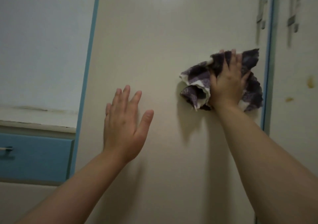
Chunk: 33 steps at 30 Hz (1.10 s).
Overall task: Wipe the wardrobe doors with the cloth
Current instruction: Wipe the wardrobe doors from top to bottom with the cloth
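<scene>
Two bare forearms reach up from the bottom of the view. The left hand (123, 122) is spread wide with straight fingers and holds nothing; whether its palm touches the panel or hovers just off it, I cannot tell. The right hand (227, 84) lies flat, fingers straight, on a bunched purple-and-white cloth (194, 86). It presses the cloth against the cream wardrobe door (154, 34), near that door's right side and just beside the blue edge strip (268, 68). Folds of cloth stick out to the left of the palm and below it.

The wipe would probably go better with the cloth flattened, so that more of it meets the surface. Steady pressure and overlapping strokes right up to the strip should help too. The free hand could brace the door against the push.

Higher and further right, two handles (260, 8) show only as blurs. The neighbouring door (292, 103) carries yellowish marks (310, 82) that likely need firmer rubbing. Far left sits a blue drawer (34, 156).
</scene>
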### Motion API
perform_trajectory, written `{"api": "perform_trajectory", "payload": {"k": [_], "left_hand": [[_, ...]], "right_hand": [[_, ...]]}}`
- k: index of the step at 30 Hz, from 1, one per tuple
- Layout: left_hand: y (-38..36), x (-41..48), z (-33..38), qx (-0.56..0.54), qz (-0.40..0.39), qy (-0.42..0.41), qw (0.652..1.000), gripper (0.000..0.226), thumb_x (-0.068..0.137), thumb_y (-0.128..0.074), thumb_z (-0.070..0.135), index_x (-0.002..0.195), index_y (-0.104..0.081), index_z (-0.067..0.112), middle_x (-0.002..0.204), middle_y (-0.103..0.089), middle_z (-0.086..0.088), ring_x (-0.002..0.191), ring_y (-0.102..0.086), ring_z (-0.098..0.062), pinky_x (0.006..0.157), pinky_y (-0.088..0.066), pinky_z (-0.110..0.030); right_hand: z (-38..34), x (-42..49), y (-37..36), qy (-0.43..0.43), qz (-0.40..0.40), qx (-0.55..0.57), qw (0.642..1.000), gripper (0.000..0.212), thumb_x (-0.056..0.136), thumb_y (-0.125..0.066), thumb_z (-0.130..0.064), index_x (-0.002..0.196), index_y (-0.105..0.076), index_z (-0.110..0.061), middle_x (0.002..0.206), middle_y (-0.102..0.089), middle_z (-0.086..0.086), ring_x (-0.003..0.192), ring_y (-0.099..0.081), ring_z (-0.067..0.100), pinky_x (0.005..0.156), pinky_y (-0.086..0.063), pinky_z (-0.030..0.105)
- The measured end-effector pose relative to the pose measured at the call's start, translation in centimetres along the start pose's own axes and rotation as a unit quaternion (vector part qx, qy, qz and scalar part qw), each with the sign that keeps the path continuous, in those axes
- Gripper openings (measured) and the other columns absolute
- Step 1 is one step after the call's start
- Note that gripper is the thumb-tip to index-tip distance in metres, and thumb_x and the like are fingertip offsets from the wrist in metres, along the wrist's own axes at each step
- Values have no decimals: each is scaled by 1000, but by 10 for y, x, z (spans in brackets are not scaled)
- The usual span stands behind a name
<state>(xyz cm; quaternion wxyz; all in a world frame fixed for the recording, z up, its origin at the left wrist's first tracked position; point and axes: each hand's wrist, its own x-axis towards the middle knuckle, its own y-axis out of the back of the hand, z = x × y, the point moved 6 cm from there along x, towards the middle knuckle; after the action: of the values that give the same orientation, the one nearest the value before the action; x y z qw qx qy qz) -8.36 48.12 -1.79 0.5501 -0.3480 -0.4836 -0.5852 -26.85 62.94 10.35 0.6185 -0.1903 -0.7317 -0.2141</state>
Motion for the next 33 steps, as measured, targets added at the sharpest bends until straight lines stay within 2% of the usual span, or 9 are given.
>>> {"api": "perform_trajectory", "payload": {"k": [6,10,14,17,20,23,27,30,33], "left_hand": [[-14,-11,11,-36,2,-19,999,75,80,-21,60,141,-36,19,154,-23,-2,142,-9,-11,115,-5,-35],[-20,-14,15,-59,8,-23,998,74,81,-24,57,138,-41,13,151,-31,-4,141,-18,-13,115,-13,-36],[-25,1,30,-97,35,-43,994,73,88,-30,59,130,-50,4,138,-47,-15,130,-33,-20,108,-18,-23],[-18,38,62,-124,55,-70,988,66,91,-30,55,118,-59,2,122,-56,-15,116,-41,-20,100,-26,-22],[0,80,96,-133,61,-91,985,53,86,-46,47,111,-65,5,111,-59,-9,106,-46,-16,94,-32,-19],[11,124,128,-183,8,-72,980,54,78,-53,47,117,-61,11,108,-58,2,101,-52,-9,89,-37,-13],[15,169,164,-250,-115,-17,961,67,63,-56,59,122,-55,29,108,-62,18,97,-56,4,85,-41,-8],[25,208,188,-307,-158,10,939,46,64,-62,43,109,-56,41,100,-66,24,91,-61,10,80,-43,-6],[33,238,200,-334,-190,57,921,41,62,-54,18,95,-58,42,89,-67,25,77,-62,9,70,-43,-4]], "right_hand": [[2,-41,0,27,32,44,998,70,85,-25,-44,144,-30,-9,153,-22,18,143,-14,32,111,-6,55],[-6,-75,-3,152,48,42,986,59,86,-39,-32,136,-44,-2,142,-39,24,134,-32,37,104,-22,60],[-15,-77,2,205,75,78,973,47,85,-47,-22,127,-54,-2,132,-52,22,128,-40,32,99,-39,55],[-24,-48,16,246,98,48,963,38,84,-50,-16,117,-63,-3,104,-66,20,95,-57,35,75,-47,43],[-32,-4,40,236,108,86,962,33,84,-47,-9,109,-67,-1,84,-65,17,69,-58,31,57,-47,35],[-40,39,68,225,121,130,958,31,90,-44,-13,105,-67,0,78,-63,15,65,-56,25,54,-46,32],[-39,90,98,161,118,174,964,29,79,-57,-14,106,-65,-7,80,-63,13,66,-59,27,57,-48,34],[-39,141,121,118,118,177,970,35,70,-65,-11,104,-67,-9,86,-64,11,73,-61,27,64,-50,34],[-44,180,135,126,93,126,980,41,67,-70,-18,107,-62,-15,89,-60,4,76,-54,21,69,-44,27]]}}
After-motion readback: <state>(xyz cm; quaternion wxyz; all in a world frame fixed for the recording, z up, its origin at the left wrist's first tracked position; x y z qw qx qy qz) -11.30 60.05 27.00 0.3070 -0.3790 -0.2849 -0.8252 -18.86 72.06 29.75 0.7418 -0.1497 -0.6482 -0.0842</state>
